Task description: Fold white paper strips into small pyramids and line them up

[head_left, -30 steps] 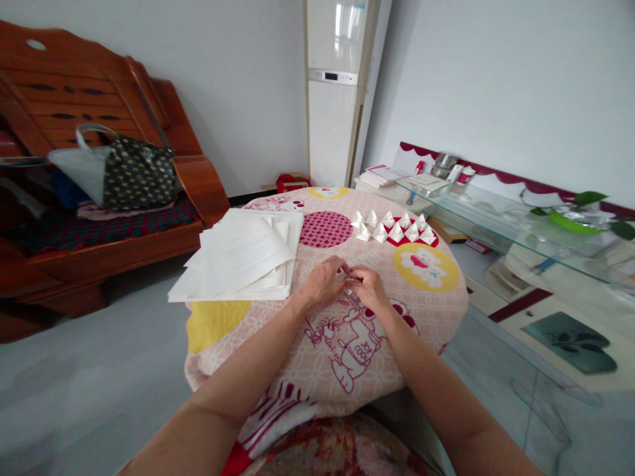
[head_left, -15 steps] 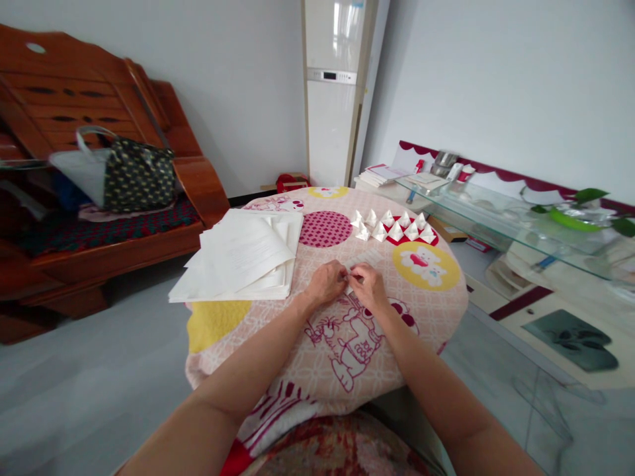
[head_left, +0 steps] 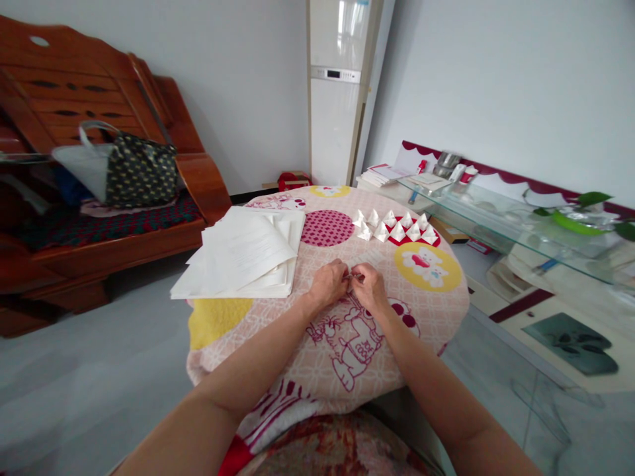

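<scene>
Paper piece (head_left: 352,277), head view: held between the 2 hands, just above or on the table (head_left: 439,314) (can't tell which), near the middle, in front of the person. Mostly hidden behind fingers, so its shape is unclear.

Left hand (head_left: 329,283): fingers curled in, look pinched on the piece's left side. Right hand (head_left: 370,285): thumb and fingers nearly closed, look pinched on its right side. My read: a 2-sided fingertip grip because the piece is small and light, needing fine control. Forearms low, probably for steadiness.

Paper stack (head_left: 243,254) sits left of the hands, top sheets skewed. Likely parked there to be reachable yet out of the way. Folded papers (head_left: 397,233), 10 of them in 2 rows of 5, stand beyond the right hand. Spacing presumably keeps them uncrushed and easy to count.

Vs earlier: 1.0 s ago fingertips met; now there's a slight gap. Less white shows below the right fingers than 0.5 s ago. Stack and rows unmoved on the table; slight whole-frame shift looks like head motion.
</scene>
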The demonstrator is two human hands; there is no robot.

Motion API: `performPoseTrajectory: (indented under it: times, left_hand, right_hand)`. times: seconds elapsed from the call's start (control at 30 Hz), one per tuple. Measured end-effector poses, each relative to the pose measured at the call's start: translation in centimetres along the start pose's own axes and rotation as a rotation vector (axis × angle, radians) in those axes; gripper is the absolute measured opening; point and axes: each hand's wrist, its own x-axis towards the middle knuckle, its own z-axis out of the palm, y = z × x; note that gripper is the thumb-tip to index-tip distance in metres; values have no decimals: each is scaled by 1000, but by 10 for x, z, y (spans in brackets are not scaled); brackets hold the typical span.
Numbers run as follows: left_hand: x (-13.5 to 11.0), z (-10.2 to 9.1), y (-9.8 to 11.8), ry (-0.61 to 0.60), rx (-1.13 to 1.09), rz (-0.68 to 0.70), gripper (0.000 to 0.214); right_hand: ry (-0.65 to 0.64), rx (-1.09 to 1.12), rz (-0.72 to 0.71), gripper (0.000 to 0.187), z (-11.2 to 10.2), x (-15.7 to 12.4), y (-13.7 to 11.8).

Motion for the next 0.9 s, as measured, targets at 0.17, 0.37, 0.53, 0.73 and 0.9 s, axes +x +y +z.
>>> performPoseTrajectory:
  times: [0.17, 0.37, 0.53, 0.73, 0.9]
  left_hand:
    - [0, 4, 0, -11, 10, -13, 20]
    - [0, 0, 2, -5, 9, -28, 19]
    - [-2, -3, 5, -2, 13, -50, 19]
    - [-2, -1, 3, 10, 11, -57, 19]
    - [-3, -4, 6, -2, 18, -62, 20]
  right_hand:
    - [22, 23, 44, 18, 1, -1, -1]
    - [7, 193, 140, 33, -1, -3, 0]
    - [3, 152, 241, 26, -12, -1, 4]
    - [-41, 211, 306, 20, -21, 0, 7]
    - [-14, 222, 283, 26, -12, 0, 7]
